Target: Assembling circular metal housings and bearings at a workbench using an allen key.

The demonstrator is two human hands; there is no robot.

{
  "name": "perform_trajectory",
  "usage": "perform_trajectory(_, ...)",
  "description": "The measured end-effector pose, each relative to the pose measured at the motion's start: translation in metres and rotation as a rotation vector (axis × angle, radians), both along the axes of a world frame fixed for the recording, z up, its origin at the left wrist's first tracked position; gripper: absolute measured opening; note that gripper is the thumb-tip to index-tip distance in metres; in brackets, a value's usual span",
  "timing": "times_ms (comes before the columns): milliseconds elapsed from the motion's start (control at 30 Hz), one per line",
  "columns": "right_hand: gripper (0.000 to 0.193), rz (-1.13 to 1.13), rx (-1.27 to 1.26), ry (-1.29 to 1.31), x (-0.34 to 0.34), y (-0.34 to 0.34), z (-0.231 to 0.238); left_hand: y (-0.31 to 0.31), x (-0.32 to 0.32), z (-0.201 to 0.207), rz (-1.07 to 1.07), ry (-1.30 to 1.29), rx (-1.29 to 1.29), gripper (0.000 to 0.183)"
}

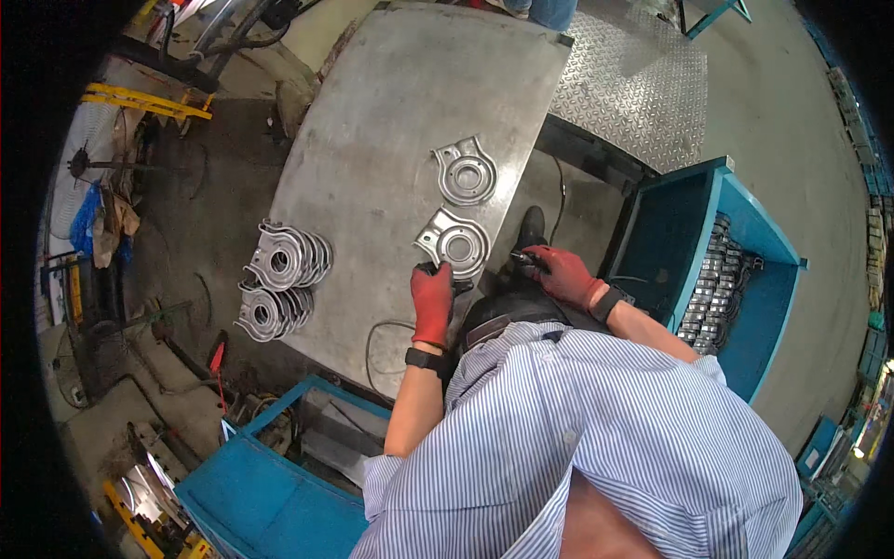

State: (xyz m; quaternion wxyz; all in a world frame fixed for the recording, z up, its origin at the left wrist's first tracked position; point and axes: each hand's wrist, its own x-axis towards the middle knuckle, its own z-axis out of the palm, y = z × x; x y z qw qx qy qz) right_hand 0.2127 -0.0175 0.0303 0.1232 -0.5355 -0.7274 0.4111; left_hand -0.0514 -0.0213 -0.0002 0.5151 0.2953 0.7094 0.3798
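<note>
Two stamped metal brackets, each with a round raised ring and a central hole, lie near the right edge of a grey steel table (372,121). Curled at the near rim of the closer bracket (459,246) are the fingers of my left hand (431,300), in a red glove with dark fingertips. The other bracket (467,176) sits just beyond it, with no hand on it. Off the table edge, my right hand (562,275), also gloved in red, is closed round a small dark object (524,258) whose kind I cannot make out.
Two stacks of similar brackets, a farther stack (284,256) and a nearer stack (270,312), stand at the table's left edge. A blue bin (759,200) on my right holds many metal parts (712,289). A blue cabinet (279,503) is at lower left. Tread plate (633,84) lies beyond.
</note>
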Motion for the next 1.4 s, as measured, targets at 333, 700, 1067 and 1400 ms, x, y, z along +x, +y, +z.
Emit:
perform_trajectory(333,0.039,0.044,0.078,-0.129,-0.011,0.009,-0.026,0.035,0.029,0.015,-0.184,0.225,-0.015,0.04)
perform_trajectory(700,0.037,0.053,0.128,-0.179,-0.016,0.015,-0.036,0.035,0.016,-0.04,-0.305,0.639,-0.071,0.051)
perform_trajectory(1067,0.036,0.076,0.081,-0.206,-0.016,0.016,-0.048,0.037,0.027,-0.006,-0.316,0.684,-0.105,0.049)
perform_trajectory(1400,0.035,0.049,0.142,-0.193,-0.014,0.011,-0.055,0.039,0.03,-0.008,-0.307,0.645,-0.194,0.055)
